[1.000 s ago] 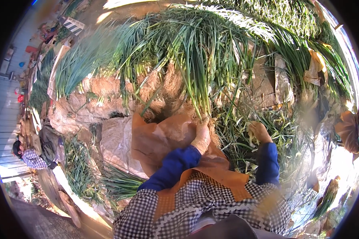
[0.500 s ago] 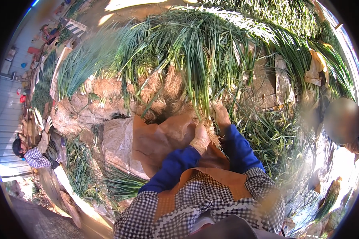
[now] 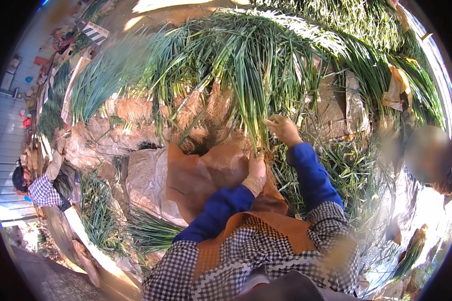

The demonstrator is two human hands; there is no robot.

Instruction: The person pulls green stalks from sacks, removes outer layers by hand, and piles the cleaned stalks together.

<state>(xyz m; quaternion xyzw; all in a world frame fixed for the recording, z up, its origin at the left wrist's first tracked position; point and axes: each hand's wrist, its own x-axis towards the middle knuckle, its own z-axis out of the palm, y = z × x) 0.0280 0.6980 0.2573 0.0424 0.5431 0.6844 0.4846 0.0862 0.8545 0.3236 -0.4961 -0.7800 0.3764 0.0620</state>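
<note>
My left hand (image 3: 256, 169) is closed round the lower ends of a bunch of green onions (image 3: 252, 108), just above the brown apron over my lap. Their long green leaves fan away over the heap ahead. My right hand (image 3: 284, 130) is beside the pale stems, to their right and a little farther off. Its fingers are bent and drawn together toward the stems; whatever lies between them is too small to make out. Left of the bunch, more green onions with tan, stringy roots (image 3: 188, 108) lie in a row.
Loose trimmed leaves (image 3: 344, 173) cover the ground at my right. A pale sack (image 3: 148, 173) lies left of the apron, with a leafy bundle (image 3: 153, 231) nearer me. One person (image 3: 45, 190) works at far left; another (image 3: 429, 153), blurred, is at far right.
My right hand has moved away from the root end, up and slightly right, and apart from my left hand. The left keeps its hold on the green onions, its wrist turned a little.
</note>
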